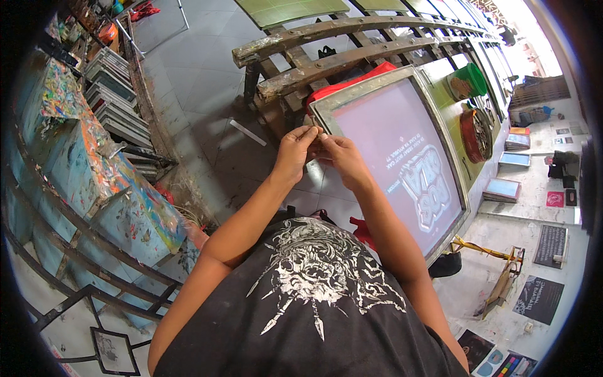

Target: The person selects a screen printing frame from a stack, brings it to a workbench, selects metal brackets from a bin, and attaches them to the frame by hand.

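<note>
My left hand (295,152) and my right hand (345,161) meet at their fingertips in front of my chest. Both are closed in a pinch; whatever small thing lies between the fingers is too small to make out. Just right of them lies a silk screen (465,184) in a worn metal frame, its pale mesh bearing white lettering. The hands are close to its near left corner, and I cannot tell if they touch it. Red cloth (352,83) shows from under the frame's far left edge.
Beyond the screen stand a green tub (475,81) and a round red tin (468,135) with small items inside. A long wooden rack (301,44) runs ahead. At left, many frames (113,94) are stacked beside a paint-stained blue surface (119,207). A white strip (248,133) lies on the tiled floor.
</note>
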Motion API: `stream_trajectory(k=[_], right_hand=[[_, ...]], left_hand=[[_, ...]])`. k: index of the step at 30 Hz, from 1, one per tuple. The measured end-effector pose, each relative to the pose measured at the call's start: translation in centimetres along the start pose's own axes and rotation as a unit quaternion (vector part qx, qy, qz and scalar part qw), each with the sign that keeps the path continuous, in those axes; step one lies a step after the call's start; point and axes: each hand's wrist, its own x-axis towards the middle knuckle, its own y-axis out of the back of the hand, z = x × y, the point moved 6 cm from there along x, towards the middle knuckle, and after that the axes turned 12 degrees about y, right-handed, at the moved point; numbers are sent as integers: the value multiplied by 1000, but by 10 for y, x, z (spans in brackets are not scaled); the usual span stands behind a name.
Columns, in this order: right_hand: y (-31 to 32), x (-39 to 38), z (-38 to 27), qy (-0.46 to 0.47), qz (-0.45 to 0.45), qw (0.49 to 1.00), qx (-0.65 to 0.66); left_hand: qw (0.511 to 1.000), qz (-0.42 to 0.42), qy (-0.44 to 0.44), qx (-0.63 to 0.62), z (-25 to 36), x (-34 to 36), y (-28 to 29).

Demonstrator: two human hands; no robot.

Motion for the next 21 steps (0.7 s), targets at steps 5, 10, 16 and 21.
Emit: stream_trajectory(k=[5, 10, 16, 21], right_hand=[[9, -6, 5, 32, 8, 999, 11], [4, -20, -5, 48, 45, 997, 30], [9, -27, 12, -26, 18, 981, 189], [18, -25, 6, 79, 41, 996, 24]], left_hand=[[999, 14, -50, 6, -6, -5, -7], [998, -4, -47, -41, -11, -14, -11], [999, 1, -40, -17, -18, -10, -8], [998, 25, -55, -7, -16, -15, -9]])
